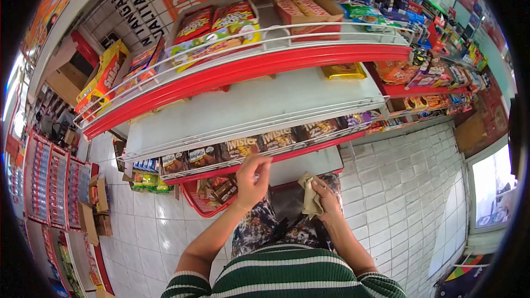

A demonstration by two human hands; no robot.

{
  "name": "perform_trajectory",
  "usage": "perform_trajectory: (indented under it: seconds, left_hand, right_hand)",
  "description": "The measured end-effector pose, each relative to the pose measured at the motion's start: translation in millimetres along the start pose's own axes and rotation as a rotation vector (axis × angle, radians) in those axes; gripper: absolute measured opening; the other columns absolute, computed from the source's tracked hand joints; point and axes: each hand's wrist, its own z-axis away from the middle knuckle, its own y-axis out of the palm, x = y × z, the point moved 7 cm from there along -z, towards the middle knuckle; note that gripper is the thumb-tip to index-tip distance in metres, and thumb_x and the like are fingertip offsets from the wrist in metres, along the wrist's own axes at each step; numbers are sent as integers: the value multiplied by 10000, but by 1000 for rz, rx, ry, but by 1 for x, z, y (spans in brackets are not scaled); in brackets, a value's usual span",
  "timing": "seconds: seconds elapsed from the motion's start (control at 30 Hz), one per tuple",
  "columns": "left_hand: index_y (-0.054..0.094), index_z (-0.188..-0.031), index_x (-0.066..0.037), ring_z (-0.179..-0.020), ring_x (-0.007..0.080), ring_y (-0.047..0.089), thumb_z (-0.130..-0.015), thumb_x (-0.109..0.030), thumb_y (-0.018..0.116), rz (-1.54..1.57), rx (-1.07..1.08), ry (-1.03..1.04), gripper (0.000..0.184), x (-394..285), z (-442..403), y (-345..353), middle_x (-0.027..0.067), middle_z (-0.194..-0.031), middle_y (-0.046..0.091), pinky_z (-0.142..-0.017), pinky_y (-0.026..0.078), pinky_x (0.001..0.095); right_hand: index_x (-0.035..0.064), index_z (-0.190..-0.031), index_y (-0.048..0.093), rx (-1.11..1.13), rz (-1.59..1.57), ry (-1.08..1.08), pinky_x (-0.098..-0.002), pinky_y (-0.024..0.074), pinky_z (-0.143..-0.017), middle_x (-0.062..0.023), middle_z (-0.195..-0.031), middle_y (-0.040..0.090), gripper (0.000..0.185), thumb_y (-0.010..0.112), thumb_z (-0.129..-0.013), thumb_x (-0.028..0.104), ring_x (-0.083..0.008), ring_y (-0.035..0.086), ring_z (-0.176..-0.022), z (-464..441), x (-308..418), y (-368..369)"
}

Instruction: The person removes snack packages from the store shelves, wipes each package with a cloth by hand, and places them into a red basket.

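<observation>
My right hand [327,197] is closed around a folded beige cloth [312,194], held low in front of my lap. My left hand [253,181] is raised before the shelf's lower edge, its fingers curled in toward the thumb. Nothing shows in that hand. Just behind it, a row of brown Twister wafer packs [241,148] and Wafello packs [203,156] lines a wire-fronted shelf. Above them is a bare white shelf board [254,105], with a gold-yellow packet [343,71] at its far right.
A red basket [205,208] with packets stands on the tiled floor, left of my legs. The top shelf's red edge [248,72] carries snack boxes [215,33] behind a white wire rail. Drink racks [52,182] and cardboard boxes [88,222] stand left; more snacks [441,72] fill the right.
</observation>
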Motion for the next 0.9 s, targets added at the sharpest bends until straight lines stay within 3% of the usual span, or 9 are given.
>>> perform_trajectory:
  seconds: [0.07, 0.13, 0.27, 0.4, 0.47, 0.67, 0.7, 0.83, 0.9]
  left_hand:
    - [572, -830, -1, -644, 92, 530, -798, -16, 548, 79, 18, 95, 43, -26, -46, 28, 34, -685, 550, -539, 411, 208]
    - [563, -819, 11, -583, 103, 520, -810, -27, 532, 215, 91, 2, 50, -17, -90, 67, 39, -695, 554, -514, 406, 212]
    - [542, -849, 2, -513, 123, 533, -833, -124, 540, 321, 396, -626, 126, 30, -158, 151, 55, -693, 563, -377, 400, 243]
    - [531, -824, -9, -498, 146, 536, -835, -145, 541, 339, 409, -901, 137, 84, -180, 208, 65, -656, 563, -362, 384, 234]
    - [527, -799, -41, -486, 159, 534, -847, -192, 540, 370, 267, -1053, 159, 96, -180, 220, 53, -614, 545, -364, 399, 236]
    - [509, -822, -88, -516, 188, 547, -854, -303, 536, 537, 284, -1097, 219, 153, -200, 236, 40, -593, 516, -411, 452, 274]
    - [501, -925, -69, -675, 246, 588, -867, -248, 514, 697, 247, -1016, 189, 152, -205, 236, 101, -764, 561, -557, 518, 335]
    - [464, -1036, -20, -871, 314, 570, -863, -160, 497, 893, 303, -850, 224, 63, -192, 212, 167, -988, 530, -759, 514, 445]
    - [404, -1104, 29, -992, 363, 517, -845, -89, 485, 1014, 243, -723, 296, 36, -181, 189, 214, -1124, 457, -882, 435, 536]
  right_hand:
    - [47, -1042, 505, 13, -25, -41, -265, 495, -586, -46, -870, 587, 192, 497, -864, 118, -125, 574, -691, 0, 11, 1]
    - [48, -1044, 502, 24, -22, -53, -262, 494, -582, -42, -867, 583, 190, 487, -868, 119, -123, 573, -693, 2, 19, 2]
    - [49, -1044, 500, 17, -57, -82, -248, 489, -580, -29, -856, 574, 184, 470, -877, 122, -117, 570, -696, 13, 33, -1]
    - [49, -1043, 502, 18, -149, -113, -241, 485, -582, -28, -856, 576, 184, 469, -879, 126, -108, 566, -683, 19, 42, -22]
    - [35, -1063, 520, -5, -199, -155, -248, 500, -575, -50, -851, 600, 227, 491, -864, 139, -132, 584, -678, 18, 46, -39]
    - [38, -1034, 522, -114, -226, -177, -252, 487, -579, -41, -821, 598, 199, 494, -854, 117, -129, 574, -662, 23, 60, -61]
    - [36, -1041, 518, -96, -225, -179, -250, 489, -575, -41, -820, 597, 203, 488, -852, 105, -131, 575, -662, 22, 62, -61]
    - [34, -1028, 516, -101, -259, -183, -246, 490, -568, -46, -828, 593, 192, 490, -853, 107, -133, 575, -669, 18, 72, -58]
    - [32, -1008, 513, -59, -202, -313, -250, 493, -550, -48, -836, 588, 171, 490, -853, 101, -134, 577, -663, 17, 87, -59]
